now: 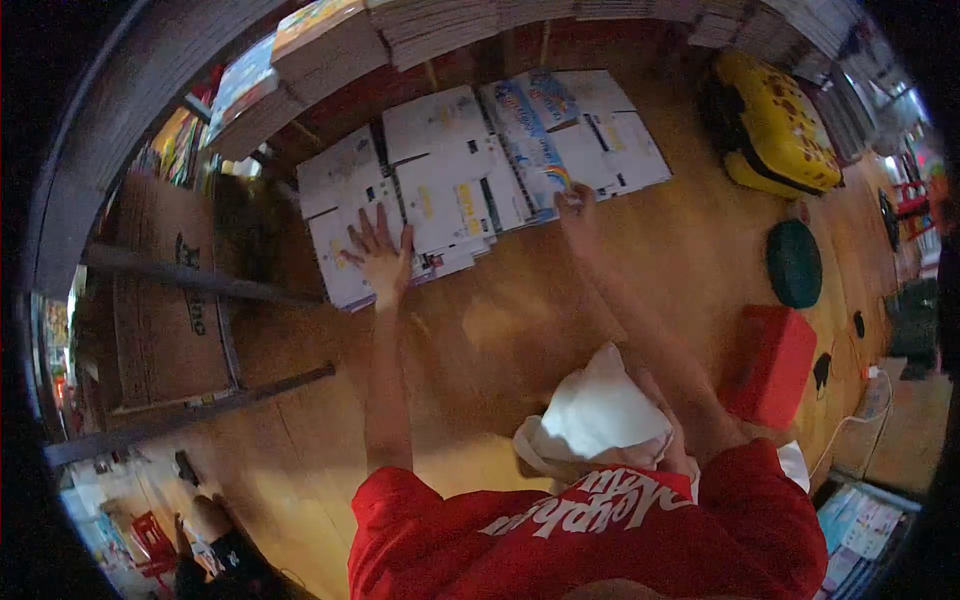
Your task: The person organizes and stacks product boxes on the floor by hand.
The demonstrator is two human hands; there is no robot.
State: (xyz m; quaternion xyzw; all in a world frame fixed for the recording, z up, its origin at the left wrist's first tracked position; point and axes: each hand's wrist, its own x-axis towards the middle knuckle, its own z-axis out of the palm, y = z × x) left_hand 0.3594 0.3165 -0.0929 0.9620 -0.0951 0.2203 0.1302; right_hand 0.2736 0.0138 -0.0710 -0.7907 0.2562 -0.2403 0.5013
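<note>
My left hand [380, 252] lies flat with its fingers spread on white printed sheets [345, 285] at the left of a wide layout on the wooden floor. My right hand [575, 203] is closed at the near edge of the layout, beside a blue printed strip [533, 140] with a small rainbow on it. What its fingers pinch is too small and blurred to make out. White sheets with yellow lettering [470, 200] lie overlapping between my hands. A white bag or cloth [600, 410] is bunched by my lap.
Stacks of books [330, 50] line the far side. A yellow suitcase [780, 125], a dark green round stool [795, 262] and a red box [772, 365] stand at the right. A cardboard box [165, 300] and metal rack bars [200, 410] are at the left. Another person's arm [210, 520] shows lower left.
</note>
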